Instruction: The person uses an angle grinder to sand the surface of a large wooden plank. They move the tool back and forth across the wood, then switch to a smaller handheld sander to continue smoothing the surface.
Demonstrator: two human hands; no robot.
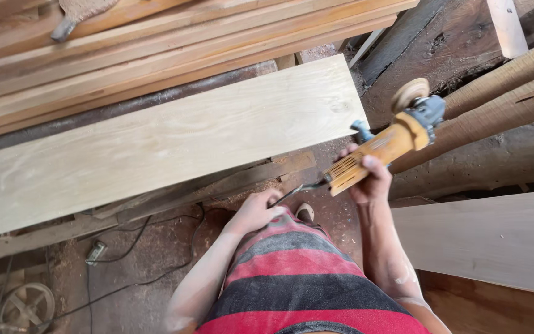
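Note:
My right hand [369, 179] grips the yellow body of an angle grinder [385, 147], held up in the air to the right of a wide pale plank [156, 142]. The grinder's sanding disc [409, 93] points up and away, off the wood. My left hand [256, 210] is down by my waist, fingers closed on the grinder's dark power cord [298, 188] just behind the tool. The plank lies across a low support in front of me, its right end near the grinder.
A stack of long boards [156, 43] lies behind the plank. Rough logs [502, 105] and dark timber fill the right side. Another pale board [495, 238] sits at lower right. Cables [137, 247] and a small wheel [29, 306] lie on the sawdust floor at left.

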